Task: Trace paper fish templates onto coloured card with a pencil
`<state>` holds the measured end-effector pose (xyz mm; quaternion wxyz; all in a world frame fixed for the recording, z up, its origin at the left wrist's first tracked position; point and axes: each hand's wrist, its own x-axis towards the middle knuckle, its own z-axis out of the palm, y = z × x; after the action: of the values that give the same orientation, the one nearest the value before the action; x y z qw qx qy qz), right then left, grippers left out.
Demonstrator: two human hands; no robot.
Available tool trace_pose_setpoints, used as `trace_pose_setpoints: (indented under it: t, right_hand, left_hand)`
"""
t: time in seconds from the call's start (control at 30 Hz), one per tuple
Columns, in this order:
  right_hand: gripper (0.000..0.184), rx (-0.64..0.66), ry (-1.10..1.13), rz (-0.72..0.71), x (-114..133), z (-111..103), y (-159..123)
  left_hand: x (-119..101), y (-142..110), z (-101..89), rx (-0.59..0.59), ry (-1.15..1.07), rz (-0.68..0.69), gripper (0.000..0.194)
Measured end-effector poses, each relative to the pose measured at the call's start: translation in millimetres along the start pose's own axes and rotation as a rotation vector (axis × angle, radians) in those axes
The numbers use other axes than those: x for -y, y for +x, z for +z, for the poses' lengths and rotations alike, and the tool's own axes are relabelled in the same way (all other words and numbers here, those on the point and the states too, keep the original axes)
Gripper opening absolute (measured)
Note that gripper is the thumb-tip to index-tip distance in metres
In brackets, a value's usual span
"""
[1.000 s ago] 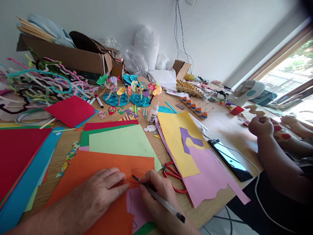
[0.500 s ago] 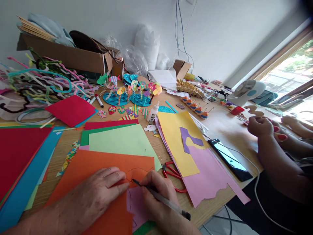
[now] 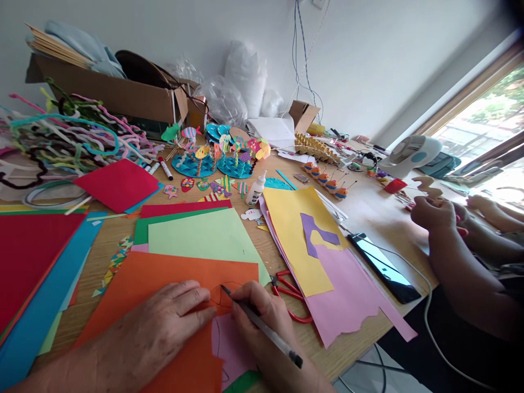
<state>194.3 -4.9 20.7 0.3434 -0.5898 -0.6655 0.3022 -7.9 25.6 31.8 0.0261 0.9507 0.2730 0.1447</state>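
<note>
My left hand (image 3: 167,322) lies flat on a sheet of orange paper (image 3: 135,289), its fingers stretched toward a thin drawn outline. A pen (image 3: 268,332) with a clear barrel and dark end is pinched in my right hand (image 3: 266,322). Its tip touches the orange paper inside the rounded outline, by a curved line. Below the orange edge shows a pink sheet (image 3: 233,338) bearing further pen lines. Right of my right hand lie red-handled pliers (image 3: 292,295), partly under yellow paper (image 3: 290,229).
A glue bottle (image 3: 256,190) stands behind pale green paper (image 3: 200,234). Paper fish on blue bases (image 3: 194,165) and pipe cleaners (image 3: 73,131) fill the back left. At right lie a phone (image 3: 382,267) with a cable and another person's hands (image 3: 438,213).
The pen tip has moved slightly up along the curved line inside the outline, and my right hand has shifted with it. My left hand stays in place.
</note>
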Motion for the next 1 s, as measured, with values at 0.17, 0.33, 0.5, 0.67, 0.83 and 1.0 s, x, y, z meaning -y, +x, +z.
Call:
trace_pose_setpoints:
  t: [0.17, 0.33, 0.5, 0.67, 0.83, 1.0]
  right_hand:
    - [0.011, -0.012, 0.006, -0.029, 0.4, -0.1, -0.3]
    - [0.011, -0.029, 0.028, -0.044, -0.7, 0.1, -3.1]
    - [0.012, -0.027, 0.034, -0.021, -0.7, -1.0, -5.3]
    - [0.013, -0.015, 0.039, -0.014, 0.1, -1.2, -6.9]
    - [0.012, -0.043, 0.064, -0.006, -0.8, -0.4, -6.6]
    - [0.01, -0.026, 0.095, -0.005, -0.3, -0.9, -3.4]
  left_hand:
    - [2.1, -3.1, 1.4, 0.031, 0.011, -0.013, 0.054]
    - [4.4, -3.9, 3.2, -0.013, 0.032, 0.021, 0.058]
    - [3.3, -3.0, 2.5, -0.047, 0.026, 0.041, 0.059]
    - [4.5, -3.8, 3.5, -0.032, 0.006, 0.032, 0.056]
    - [5.8, -6.2, 6.0, -0.027, -0.02, 0.018, 0.053]
    - [3.0, -1.7, 0.6, 0.022, -0.063, -0.013, 0.051]
